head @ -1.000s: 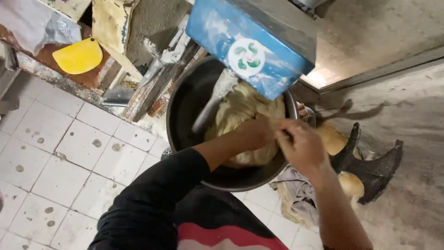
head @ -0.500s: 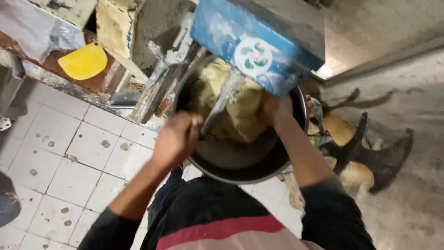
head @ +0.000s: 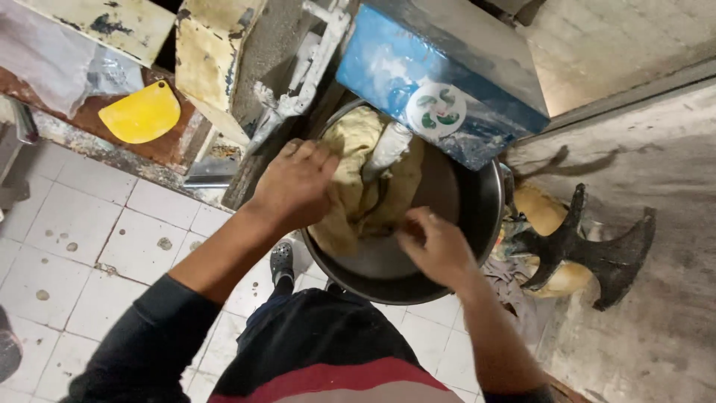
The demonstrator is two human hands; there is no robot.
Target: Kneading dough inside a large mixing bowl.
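You stood in a bakery's work kitchen: a blue dough mixer (head: pixel 440 82), its metal bowl (head: pixel 477 246), a tiled floor (head: pixel 82 239), a yellow scraper (head: pixel 140 113).

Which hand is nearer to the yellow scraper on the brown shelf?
Left. The left hand presses the dough at the bowl's near-left edge, closer to the yellow scraper; the right hand is farther right, on the dough's lower edge.

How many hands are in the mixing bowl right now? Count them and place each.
2. The left hand rests on the dough at the mixing bowl's left rim. The right hand reaches in from the near side, touching the dough's lower edge. None seems hidden.
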